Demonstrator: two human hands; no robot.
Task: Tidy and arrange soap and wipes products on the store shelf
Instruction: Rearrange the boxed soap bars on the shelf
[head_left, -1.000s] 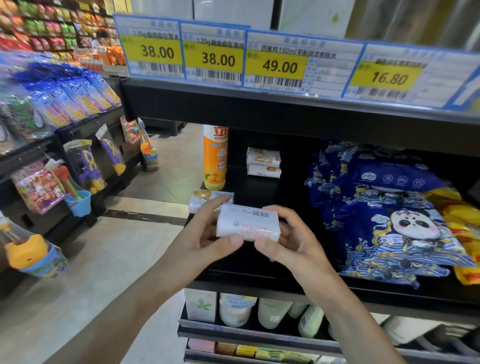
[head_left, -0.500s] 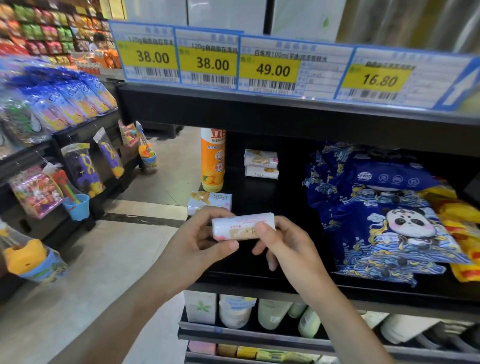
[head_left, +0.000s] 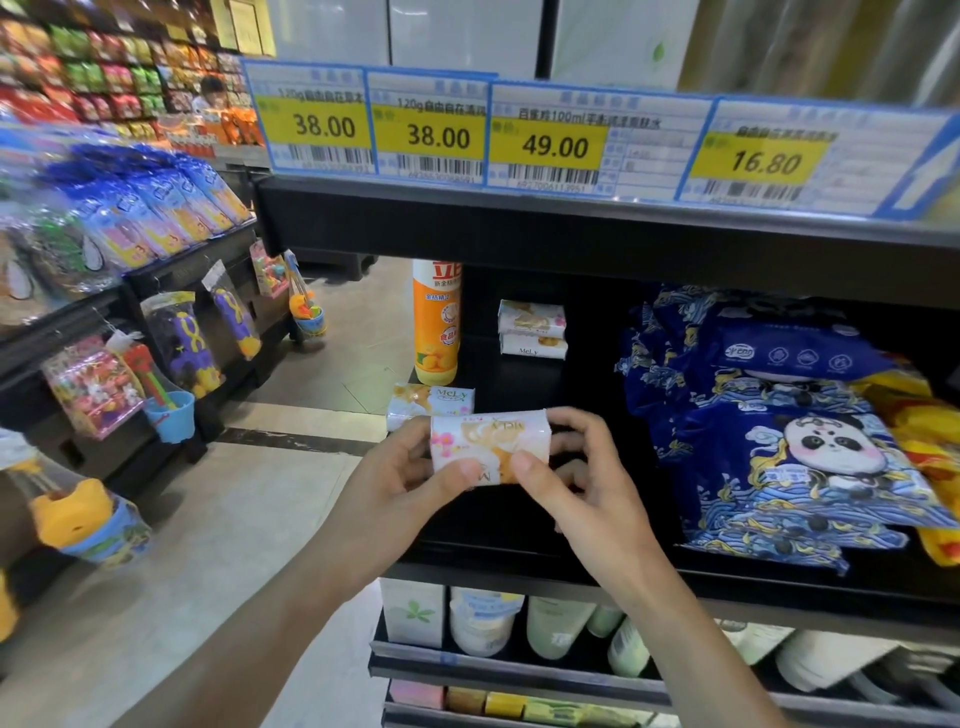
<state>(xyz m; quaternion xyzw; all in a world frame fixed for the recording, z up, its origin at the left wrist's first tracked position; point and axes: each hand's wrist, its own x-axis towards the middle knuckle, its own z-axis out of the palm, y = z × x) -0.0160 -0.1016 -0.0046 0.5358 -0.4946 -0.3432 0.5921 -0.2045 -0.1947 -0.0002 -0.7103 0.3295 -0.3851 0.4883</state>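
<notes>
Both hands hold one wrapped soap bar (head_left: 488, 444) in front of the black shelf (head_left: 519, 540), its printed face toward me and upside down. My left hand (head_left: 400, 483) grips its left end and my right hand (head_left: 576, 483) its right end. Just behind it another MeLy soap bar (head_left: 431, 401) lies at the shelf's left edge. Two more soap bars (head_left: 531, 328) are stacked at the back. Blue panda wipes packs (head_left: 789, 441) are piled on the right half of the shelf.
An orange bottle (head_left: 437, 322) stands at the shelf's back left. Yellow packs (head_left: 924, 431) lie at the far right. Price tags (head_left: 550, 140) line the shelf above. Bottles and tubs (head_left: 483, 618) fill the shelf below. Toy racks (head_left: 130, 312) flank the aisle floor on the left.
The soap bar has been rotated in my hands from its white barcode side to its printed front face. The hands stayed in front of the shelf.
</notes>
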